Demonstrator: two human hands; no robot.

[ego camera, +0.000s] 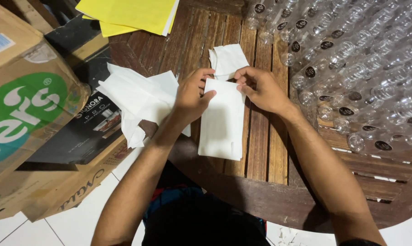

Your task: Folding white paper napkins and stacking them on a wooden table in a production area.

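A long folded white paper sheet lies on the round dark wooden table. My left hand pinches its top left corner, thumb on the sheet. At the top right corner my right hand grips the same sheet with bent fingers. Just beyond my hands a smaller folded white paper rests on the table. To the left, a loose heap of white papers hangs over the table edge.
A packed mass of clear plastic bottles with black caps fills the table's right side. Yellow paper sheets lie at the far edge. Cardboard boxes and a black box stand at left on the white tiled floor.
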